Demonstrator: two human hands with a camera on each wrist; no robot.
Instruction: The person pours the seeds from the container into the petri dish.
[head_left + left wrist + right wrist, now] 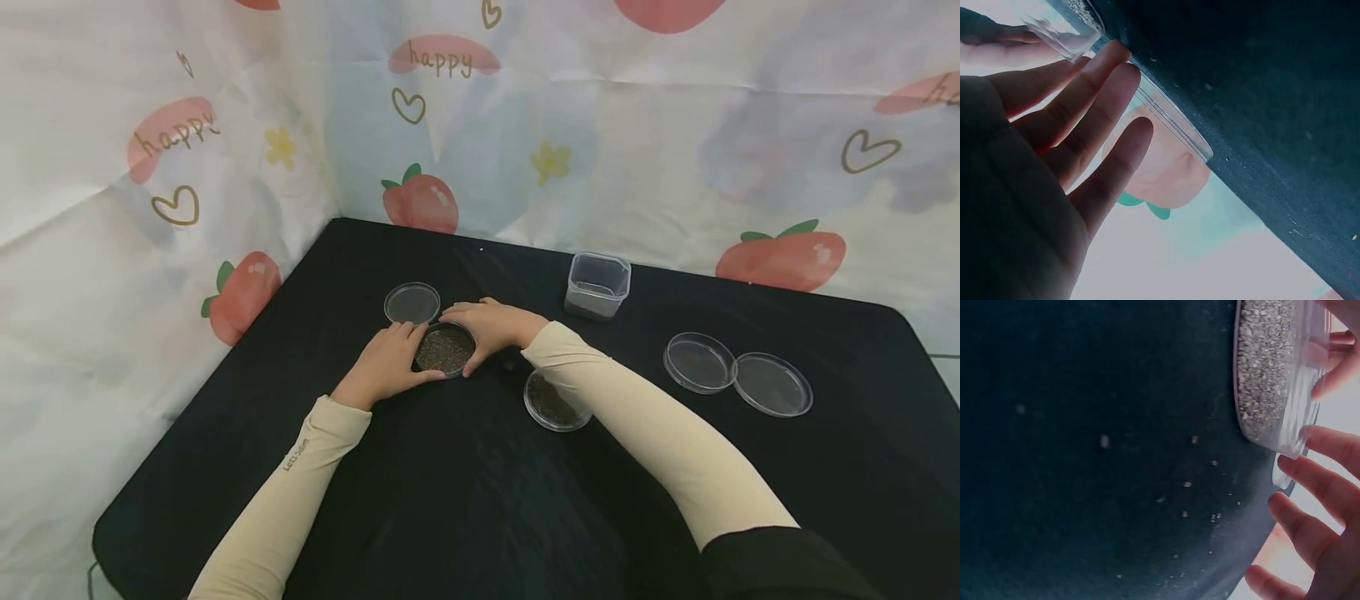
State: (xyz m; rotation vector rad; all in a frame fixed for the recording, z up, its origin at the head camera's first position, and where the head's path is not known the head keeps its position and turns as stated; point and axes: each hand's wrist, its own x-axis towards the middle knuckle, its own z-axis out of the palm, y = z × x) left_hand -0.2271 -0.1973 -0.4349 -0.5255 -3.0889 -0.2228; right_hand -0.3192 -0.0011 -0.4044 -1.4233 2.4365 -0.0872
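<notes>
1. Two hands on it now: my left hand [385,362] and my right hand [493,325] curve round opposite sides of one clear round dish [1302,394], thumbs at the near edge, the dish held between them
2. Only the right-wrist view picks out pale grains [1266,362] in it one by one, plus loose specks [1187,484] scattered on the black; from my head it's just a grey-brown mass
3. And only the head view gives me a clear disc [412,302] just behind, a second filled dish [557,428] partly under my right forearm, a square tub [615,292] farther back, and two shallow clear rounds [699,365] touching off to the right
4. Black table [450,500] below, the dish left of its middle; pale backdrop [637,167] beyond, all peaches, hearts and "happy"
5. Grain side faces up, near level, its outline circular, equally long every way
</notes>
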